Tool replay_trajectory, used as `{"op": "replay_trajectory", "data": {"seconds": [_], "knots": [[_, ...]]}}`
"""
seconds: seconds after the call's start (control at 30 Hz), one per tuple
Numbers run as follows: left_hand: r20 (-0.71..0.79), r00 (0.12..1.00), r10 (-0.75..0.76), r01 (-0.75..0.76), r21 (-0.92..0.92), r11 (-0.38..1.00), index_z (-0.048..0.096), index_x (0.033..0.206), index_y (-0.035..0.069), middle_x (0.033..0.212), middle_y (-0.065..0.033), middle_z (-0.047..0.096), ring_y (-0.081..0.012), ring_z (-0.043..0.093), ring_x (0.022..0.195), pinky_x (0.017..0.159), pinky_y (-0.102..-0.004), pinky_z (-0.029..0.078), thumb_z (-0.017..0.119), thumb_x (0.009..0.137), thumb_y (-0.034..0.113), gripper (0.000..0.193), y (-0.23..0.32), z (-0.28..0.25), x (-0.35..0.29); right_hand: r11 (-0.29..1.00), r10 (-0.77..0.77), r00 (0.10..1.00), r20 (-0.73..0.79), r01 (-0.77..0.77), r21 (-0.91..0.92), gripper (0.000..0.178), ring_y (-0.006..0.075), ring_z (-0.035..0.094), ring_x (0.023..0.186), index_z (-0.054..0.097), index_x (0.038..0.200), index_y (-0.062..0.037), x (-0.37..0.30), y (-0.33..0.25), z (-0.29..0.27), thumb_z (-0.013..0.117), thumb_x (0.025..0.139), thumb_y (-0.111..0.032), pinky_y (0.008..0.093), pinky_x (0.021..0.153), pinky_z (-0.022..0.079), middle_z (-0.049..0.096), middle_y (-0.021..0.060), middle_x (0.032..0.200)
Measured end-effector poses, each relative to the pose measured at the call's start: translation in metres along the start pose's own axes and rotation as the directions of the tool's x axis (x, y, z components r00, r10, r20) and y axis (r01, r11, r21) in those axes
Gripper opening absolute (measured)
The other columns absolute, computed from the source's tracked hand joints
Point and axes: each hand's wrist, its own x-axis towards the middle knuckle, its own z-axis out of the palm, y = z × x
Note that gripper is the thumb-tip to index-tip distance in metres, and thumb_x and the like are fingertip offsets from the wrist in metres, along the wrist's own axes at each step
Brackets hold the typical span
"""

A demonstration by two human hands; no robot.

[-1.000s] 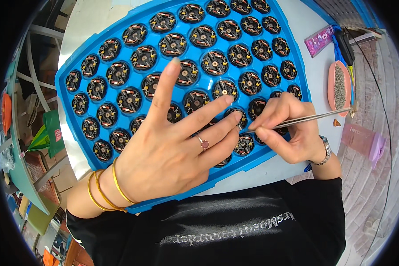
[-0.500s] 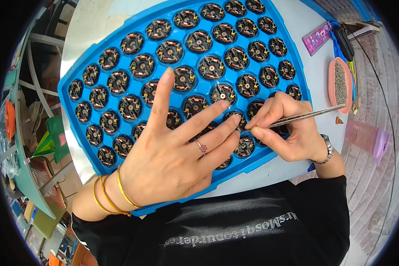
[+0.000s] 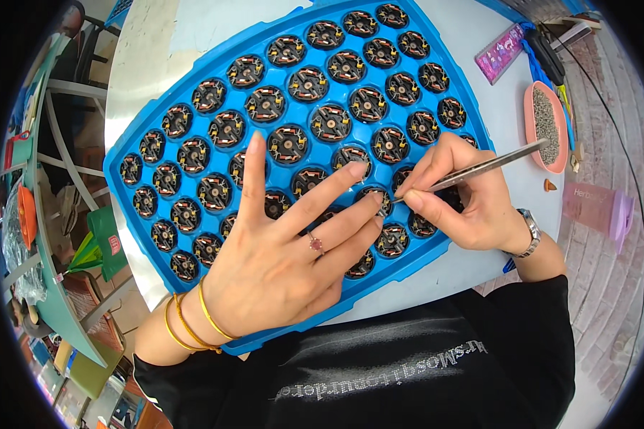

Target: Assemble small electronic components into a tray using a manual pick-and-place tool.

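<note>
Tweezers (image 3: pixel 488 166) sit pinched between the thumb and fingers of my right hand (image 3: pixel 472 200). Their tip points left, down at a round black part (image 3: pixel 373 201) in the lower right of the blue tray (image 3: pixel 393 270). My left hand (image 3: pixel 286 257) is spread palm-down over the tray, its middle fingertips resting on or close to that same part. Similar round parts (image 3: pixel 288 144), with red and yellow pieces and a copper-coloured centre, fill the tray in rows. Whether the tweezers grip a tiny piece is too small to tell. Both hands cover several parts.
A pink bowl (image 3: pixel 529 121) of small grey pieces stands right of the tray. Beyond it lie a purple patterned box (image 3: pixel 499 54) and a black-handled tool (image 3: pixel 549 63). A translucent pink-purple bottle (image 3: pixel 595 209) is farther right. At left stands a green-edged shelf (image 3: pixel 32 207).
The view has shifted slightly, so the tray appears lower. My right hand has tilted the tweezers more steeply, their rear end rising. My left hand stays spread over the tray.
</note>
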Motion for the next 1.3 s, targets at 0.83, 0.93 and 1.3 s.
{"op": "replay_trajectory", "data": {"seconds": [0.83, 0.93, 1.3], "knots": [[0.068, 0.996, -0.054, 0.060, -0.081, 0.995, 0.066, 0.120, 0.020, 0.140, 0.0020, 0.054, -0.0244, 0.043, 0.136, 0.107, -0.0776, 0.000, 0.065, 0.065, 0.029, 0.056, 0.002, -0.010, 0.000, 0.997, -0.074, 0.989, 0.126, 0.076, -0.006, 0.022, 0.0149, 0.066, 0.078, 0.051, 0.077, -0.0047, 0.007, -0.002, -0.003, 0.071, 0.084, -0.006, 0.0270, 0.068, 0.051, 0.068, 0.0108, 0.082], [0.067, 0.996, -0.052, 0.058, -0.086, 0.995, 0.067, 0.119, 0.020, 0.139, 0.0020, 0.054, -0.0245, 0.043, 0.136, 0.107, -0.0774, 0.000, 0.065, 0.064, 0.029, 0.056, 0.000, -0.010, 0.000, 0.956, -0.235, 0.967, 0.100, 0.249, -0.155, 0.018, 0.0182, 0.066, 0.070, 0.053, 0.077, -0.0058, 0.003, -0.005, 0.003, 0.070, 0.081, -0.003, 0.0280, 0.057, 0.050, 0.068, 0.0101, 0.082], [0.067, 0.996, -0.057, 0.063, -0.095, 0.993, 0.067, 0.120, 0.021, 0.140, 0.0019, 0.054, -0.0250, 0.043, 0.136, 0.106, -0.0779, -0.002, 0.066, 0.063, 0.031, 0.057, 0.002, -0.010, -0.002, 0.992, -0.120, 0.992, -0.047, 0.118, -0.043, 0.021, 0.0131, 0.065, 0.077, 0.049, 0.086, -0.0045, -0.008, -0.002, 0.007, 0.070, 0.087, -0.006, 0.0265, 0.066, 0.051, 0.070, 0.0144, 0.087]]}}
